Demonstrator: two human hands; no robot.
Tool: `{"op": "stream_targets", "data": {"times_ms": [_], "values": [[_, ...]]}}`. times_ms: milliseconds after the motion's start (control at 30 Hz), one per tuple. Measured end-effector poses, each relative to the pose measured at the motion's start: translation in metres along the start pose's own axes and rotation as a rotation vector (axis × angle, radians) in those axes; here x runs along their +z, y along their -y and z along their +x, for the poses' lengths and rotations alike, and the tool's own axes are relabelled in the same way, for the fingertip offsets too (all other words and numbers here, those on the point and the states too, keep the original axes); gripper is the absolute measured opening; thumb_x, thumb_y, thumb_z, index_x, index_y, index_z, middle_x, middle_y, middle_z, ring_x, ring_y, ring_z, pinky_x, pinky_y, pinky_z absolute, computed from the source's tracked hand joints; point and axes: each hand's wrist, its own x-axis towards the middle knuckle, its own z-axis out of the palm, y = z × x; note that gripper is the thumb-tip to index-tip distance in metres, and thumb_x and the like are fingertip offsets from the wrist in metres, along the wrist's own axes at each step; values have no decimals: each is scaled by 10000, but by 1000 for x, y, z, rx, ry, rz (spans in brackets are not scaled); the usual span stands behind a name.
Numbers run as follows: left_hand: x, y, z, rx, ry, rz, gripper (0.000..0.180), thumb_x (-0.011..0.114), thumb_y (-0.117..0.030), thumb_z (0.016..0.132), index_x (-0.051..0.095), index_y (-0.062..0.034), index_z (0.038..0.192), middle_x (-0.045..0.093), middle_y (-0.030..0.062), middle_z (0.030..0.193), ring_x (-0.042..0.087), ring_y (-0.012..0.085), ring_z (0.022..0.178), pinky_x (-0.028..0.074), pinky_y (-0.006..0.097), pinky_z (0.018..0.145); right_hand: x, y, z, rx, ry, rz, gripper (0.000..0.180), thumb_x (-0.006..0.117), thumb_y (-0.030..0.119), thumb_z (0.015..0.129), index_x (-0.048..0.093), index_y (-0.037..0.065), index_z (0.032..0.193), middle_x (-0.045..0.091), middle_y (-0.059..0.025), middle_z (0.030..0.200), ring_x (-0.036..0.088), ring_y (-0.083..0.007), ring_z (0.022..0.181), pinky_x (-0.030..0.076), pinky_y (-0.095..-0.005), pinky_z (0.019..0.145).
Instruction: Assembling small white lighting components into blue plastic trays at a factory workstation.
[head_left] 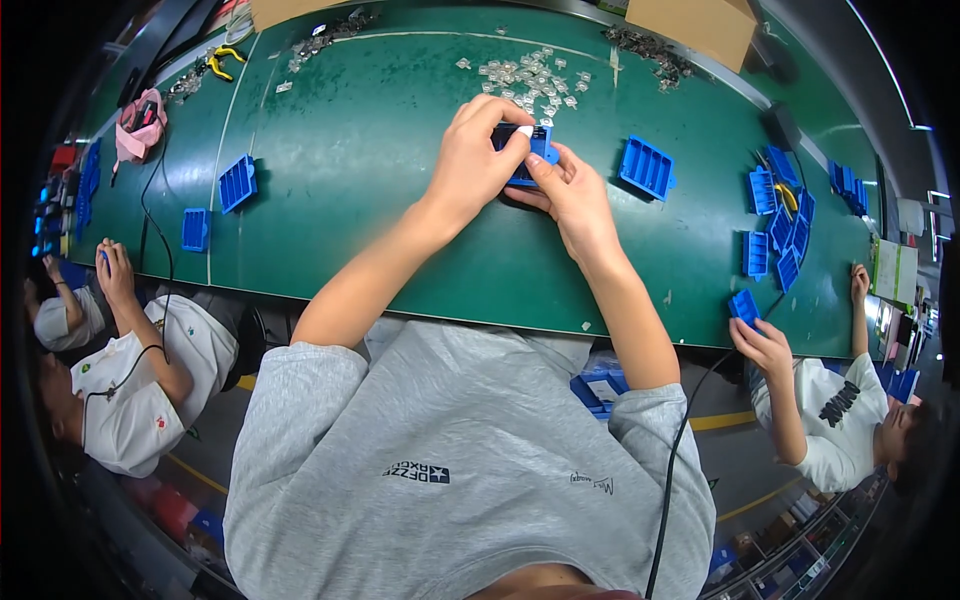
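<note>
Over the middle of the green table, a blue plastic case with compartments [541, 142] is held between my two hands. My right hand [575, 195] grips it from the right, thumb on top and fingers beneath. My left hand [478, 150] is closed at its far left part, with thumb and index finger pinched together over the compartments. Something white shows at those fingertips; whether it is a held part or a finger cover I cannot make out. Just beyond lie many small clear-and-metal pieces [535, 78]. Most of the case is hidden by my fingers.
Another blue case [647, 168] lies right of my hands; two more, one [238, 184] larger, are at left. Several blue cases [785, 225] cluster at far right. Yellow-handled pliers [222, 63] lie far left. A person [165, 370] works at left, another [820, 400] at right.
</note>
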Motion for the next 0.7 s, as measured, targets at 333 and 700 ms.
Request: {"op": "stream_targets", "data": {"times_ms": [333,700], "values": [[0,3,0,17,6,-25,149,629,-68,791,654,-22,930,630,107,961,589,271,902,489,350,766,1,-4,1,-55,26,-25,426,527,190,986,422,-80,1299,561,-141,1194,597,-205,1080,562,-354,889],[-5,-4,3,-63,206,-50,221,616,-156,884,645,-33,1065,629,122,983,616,278,929,492,345,810,-5,1,4,-60,-70,118,374,464,253,1010,476,-41,1240,605,-118,1064,649,-184,921,591,-377,780]]}}
